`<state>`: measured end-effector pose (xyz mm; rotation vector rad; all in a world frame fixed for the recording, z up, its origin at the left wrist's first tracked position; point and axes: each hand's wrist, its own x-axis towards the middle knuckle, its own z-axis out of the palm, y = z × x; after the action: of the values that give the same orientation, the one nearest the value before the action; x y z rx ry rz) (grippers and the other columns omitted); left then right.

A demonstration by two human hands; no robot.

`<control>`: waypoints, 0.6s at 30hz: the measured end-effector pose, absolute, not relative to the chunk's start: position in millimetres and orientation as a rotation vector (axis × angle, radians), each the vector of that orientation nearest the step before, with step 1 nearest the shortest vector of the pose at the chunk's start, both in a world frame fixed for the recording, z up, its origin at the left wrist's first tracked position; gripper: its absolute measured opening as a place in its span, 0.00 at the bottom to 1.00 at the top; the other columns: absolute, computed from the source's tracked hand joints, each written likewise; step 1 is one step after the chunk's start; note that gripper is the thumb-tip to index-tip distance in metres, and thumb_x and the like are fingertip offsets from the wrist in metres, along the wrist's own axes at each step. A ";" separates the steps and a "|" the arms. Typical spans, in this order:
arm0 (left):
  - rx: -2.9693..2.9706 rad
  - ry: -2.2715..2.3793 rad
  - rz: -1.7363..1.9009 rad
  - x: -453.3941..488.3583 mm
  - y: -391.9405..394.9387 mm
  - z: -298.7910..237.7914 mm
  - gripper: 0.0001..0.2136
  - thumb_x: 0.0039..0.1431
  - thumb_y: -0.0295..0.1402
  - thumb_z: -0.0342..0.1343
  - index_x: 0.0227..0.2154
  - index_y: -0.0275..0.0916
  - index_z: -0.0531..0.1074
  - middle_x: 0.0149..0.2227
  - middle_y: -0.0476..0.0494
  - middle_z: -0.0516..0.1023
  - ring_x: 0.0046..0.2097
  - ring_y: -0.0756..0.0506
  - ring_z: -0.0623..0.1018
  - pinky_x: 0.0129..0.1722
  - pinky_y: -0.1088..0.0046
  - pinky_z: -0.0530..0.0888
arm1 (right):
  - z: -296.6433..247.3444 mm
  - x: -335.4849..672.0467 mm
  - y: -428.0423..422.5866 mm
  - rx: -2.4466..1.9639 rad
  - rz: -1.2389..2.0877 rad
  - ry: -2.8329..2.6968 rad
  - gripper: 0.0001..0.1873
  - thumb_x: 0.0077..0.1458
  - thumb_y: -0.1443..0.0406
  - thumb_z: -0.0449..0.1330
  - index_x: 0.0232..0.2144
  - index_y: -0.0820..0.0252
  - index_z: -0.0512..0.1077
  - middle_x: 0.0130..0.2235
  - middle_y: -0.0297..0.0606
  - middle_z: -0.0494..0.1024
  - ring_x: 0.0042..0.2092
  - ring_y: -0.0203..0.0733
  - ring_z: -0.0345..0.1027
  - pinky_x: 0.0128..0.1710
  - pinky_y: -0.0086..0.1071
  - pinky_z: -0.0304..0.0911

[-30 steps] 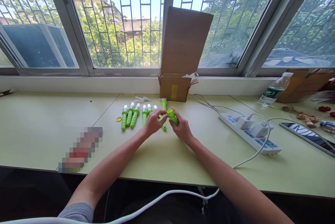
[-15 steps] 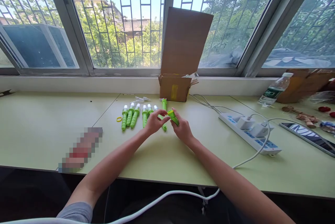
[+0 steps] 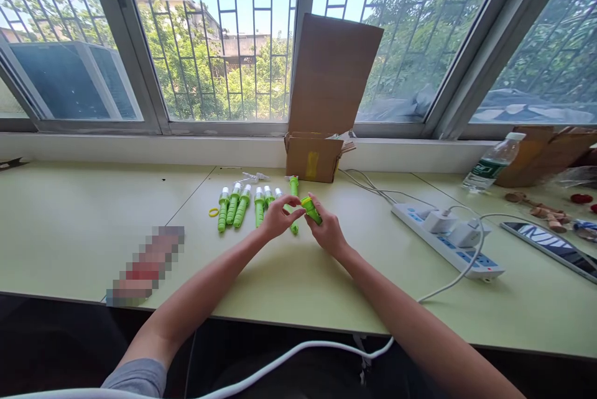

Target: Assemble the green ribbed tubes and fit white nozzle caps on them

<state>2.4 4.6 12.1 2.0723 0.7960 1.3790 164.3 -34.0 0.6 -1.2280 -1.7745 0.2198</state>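
Observation:
My right hand (image 3: pixel 329 231) grips a short green plastic tube (image 3: pixel 311 209), tilted up to the left. My left hand (image 3: pixel 278 217) is beside it, thumb and forefinger pinched at the tube's upper end; whatever they pinch is too small to see. Behind the hands lies a row of several green tubes with white caps (image 3: pixel 242 203) on the pale green table (image 3: pixel 79 225). One more green tube (image 3: pixel 293 186) lies just behind my hands. A small yellow ring (image 3: pixel 212 212) sits left of the row.
An open cardboard box (image 3: pixel 313 155) stands against the window sill. A white power strip (image 3: pixel 448 239) with plugged-in chargers lies to the right, its cable running off the front edge. Farther right are a water bottle (image 3: pixel 489 164), a phone (image 3: pixel 550 247) and wooden parts (image 3: pixel 543 212).
My left fingers have drawn in to pinch at the tube's upper end. The view has shifted slightly; the hands stay in the same place.

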 end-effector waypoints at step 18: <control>2.181 0.785 1.384 -2.1 13.1 16.2 0.07 0.55 0.36 0.57 0.29 0.38 0.71 0.33 0.46 0.69 0.36 0.50 0.72 0.30 0.76 0.74 | 3.3 159.8 -35.2 -1.171 0.618 -1.623 0.33 0.50 0.59 0.57 0.60 0.55 0.59 0.26 0.29 0.72 0.17 0.31 0.59 0.19 0.28 0.63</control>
<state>-2.1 13.1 16.2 2.1809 0.7851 1.3838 159.8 -35.2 3.3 -1.1707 -1.6225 0.6179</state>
